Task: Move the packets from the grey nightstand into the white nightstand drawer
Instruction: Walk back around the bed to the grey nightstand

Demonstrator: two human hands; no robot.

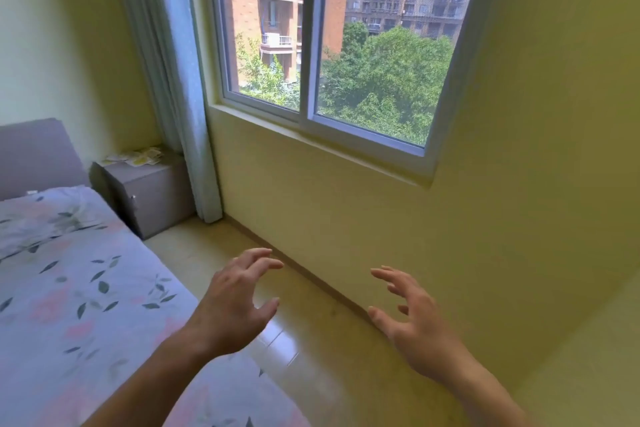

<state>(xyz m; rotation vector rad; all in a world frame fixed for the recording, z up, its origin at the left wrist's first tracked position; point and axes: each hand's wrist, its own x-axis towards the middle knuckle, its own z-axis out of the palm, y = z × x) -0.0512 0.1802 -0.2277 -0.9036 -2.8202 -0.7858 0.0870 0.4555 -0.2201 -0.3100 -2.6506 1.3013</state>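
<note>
Left hand [235, 305] and right hand [412, 315] are held out over the floor [311, 340], fingers spread wide, nothing gripped; packets [138, 157] are scattered atop the grey nightstand [152, 191] beyond the bed [69, 270], beside the curtain [183, 97].

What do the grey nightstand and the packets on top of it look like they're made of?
Grey nightstand: probably laminated board, judging by its flat matte faces and crisp edges. Packets: thin, flat yellow-and-white sachets, paper or foil; too small to tell which.
</note>
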